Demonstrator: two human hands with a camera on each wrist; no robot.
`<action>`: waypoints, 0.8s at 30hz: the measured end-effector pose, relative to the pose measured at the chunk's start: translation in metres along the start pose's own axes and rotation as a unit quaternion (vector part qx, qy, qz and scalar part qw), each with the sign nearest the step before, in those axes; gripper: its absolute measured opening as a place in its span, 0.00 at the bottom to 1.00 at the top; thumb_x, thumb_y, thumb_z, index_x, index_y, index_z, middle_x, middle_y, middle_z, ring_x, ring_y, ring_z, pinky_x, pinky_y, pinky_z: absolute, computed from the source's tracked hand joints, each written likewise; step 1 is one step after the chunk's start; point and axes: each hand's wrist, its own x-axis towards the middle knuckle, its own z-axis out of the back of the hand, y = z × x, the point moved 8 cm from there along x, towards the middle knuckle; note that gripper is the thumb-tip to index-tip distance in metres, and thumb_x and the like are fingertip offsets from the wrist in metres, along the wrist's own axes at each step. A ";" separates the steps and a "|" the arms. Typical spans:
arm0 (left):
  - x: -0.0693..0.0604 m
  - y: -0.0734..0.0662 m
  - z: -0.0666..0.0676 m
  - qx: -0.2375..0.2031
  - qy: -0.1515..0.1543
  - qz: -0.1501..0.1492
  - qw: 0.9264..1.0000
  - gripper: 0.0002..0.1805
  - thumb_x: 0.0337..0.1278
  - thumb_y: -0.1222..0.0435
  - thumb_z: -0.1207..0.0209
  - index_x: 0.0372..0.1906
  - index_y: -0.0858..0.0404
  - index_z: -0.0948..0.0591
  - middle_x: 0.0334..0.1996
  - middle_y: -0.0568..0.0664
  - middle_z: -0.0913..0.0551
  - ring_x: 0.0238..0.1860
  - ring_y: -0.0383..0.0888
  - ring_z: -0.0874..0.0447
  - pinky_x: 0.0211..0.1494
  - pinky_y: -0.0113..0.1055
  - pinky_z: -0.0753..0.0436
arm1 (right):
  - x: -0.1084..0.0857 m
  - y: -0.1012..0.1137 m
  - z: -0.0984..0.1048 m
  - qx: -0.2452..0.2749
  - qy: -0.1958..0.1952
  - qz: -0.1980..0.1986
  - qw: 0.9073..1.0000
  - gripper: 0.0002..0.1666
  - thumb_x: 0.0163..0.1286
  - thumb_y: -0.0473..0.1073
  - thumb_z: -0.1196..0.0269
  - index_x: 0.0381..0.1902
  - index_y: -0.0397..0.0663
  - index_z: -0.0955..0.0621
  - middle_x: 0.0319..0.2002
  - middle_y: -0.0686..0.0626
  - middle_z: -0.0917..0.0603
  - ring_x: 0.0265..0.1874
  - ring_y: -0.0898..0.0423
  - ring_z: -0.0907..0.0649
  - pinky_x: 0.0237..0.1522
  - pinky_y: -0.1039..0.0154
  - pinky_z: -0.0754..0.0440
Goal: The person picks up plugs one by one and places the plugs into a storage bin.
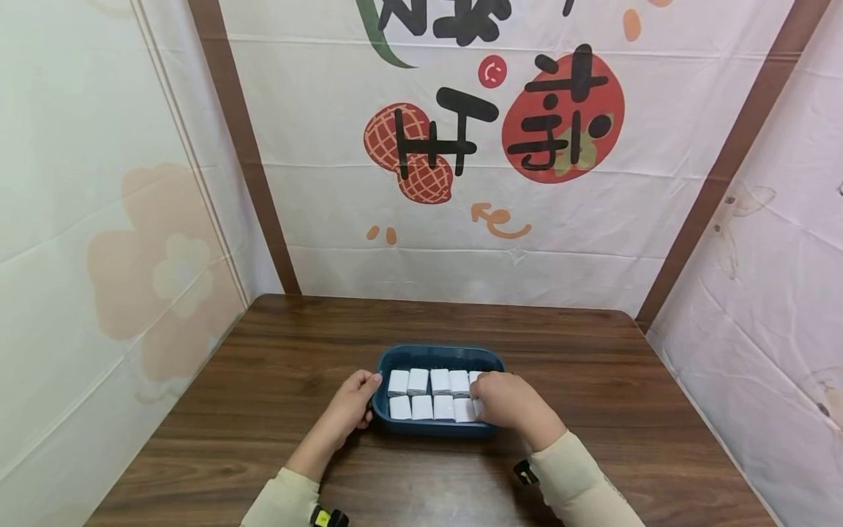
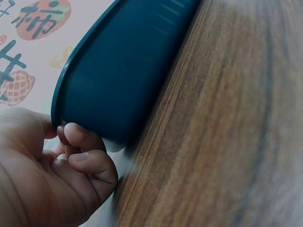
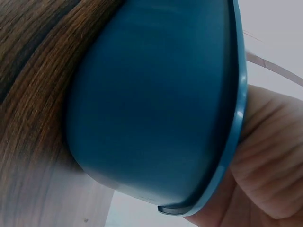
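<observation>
A dark blue plastic basin (image 1: 435, 430) stands on the table, with small white rectangular blocks (image 1: 421, 407) set inside in two rows. At its left end my left hand (image 1: 352, 402) grips the rim, the thumb above and the fingers curled beneath. The left wrist view shows this hand (image 2: 61, 165) against the outer wall of the basin (image 2: 118, 71). My right hand (image 1: 510, 402) reaches over the right end and pinches a white block (image 1: 478, 407) in the front row. In the right wrist view, the basin's wall (image 3: 151, 104) hides the fingertips of that hand (image 3: 270, 161).
The brown wood-grain table (image 1: 316, 329) extends around the basin. A printed white curtain (image 1: 316, 183) hangs behind its back edge, with more white curtain on the left (image 1: 53, 293) and right (image 1: 777, 293).
</observation>
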 end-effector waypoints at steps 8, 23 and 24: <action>0.000 -0.002 0.001 0.001 -0.002 -0.001 1.000 0.19 0.80 0.53 0.50 0.48 0.67 0.26 0.22 0.49 0.29 0.20 0.43 0.30 0.20 0.32 0.32 | 0.002 0.000 -0.001 0.010 -0.003 0.006 1.000 0.06 0.61 0.36 0.28 0.26 0.53 0.14 0.26 0.58 0.20 0.23 0.62 0.29 0.25 0.64 0.26; 0.001 0.002 -0.001 -0.002 -0.005 0.000 1.000 0.19 0.79 0.52 0.50 0.48 0.66 0.25 0.21 0.49 0.30 0.20 0.43 0.30 0.20 0.32 0.33 | 0.003 -0.005 -0.011 0.035 0.019 -0.009 0.999 0.06 0.60 0.37 0.27 0.28 0.51 0.14 0.30 0.56 0.18 0.26 0.62 0.28 0.29 0.65 0.25; 0.001 0.002 0.000 -0.002 -0.005 0.000 1.000 0.19 0.79 0.52 0.50 0.48 0.66 0.25 0.21 0.49 0.30 0.20 0.43 0.30 0.20 0.32 0.32 | 0.004 -0.005 -0.011 0.037 0.018 -0.010 0.999 0.06 0.60 0.37 0.27 0.28 0.51 0.14 0.30 0.56 0.18 0.26 0.62 0.28 0.28 0.65 0.25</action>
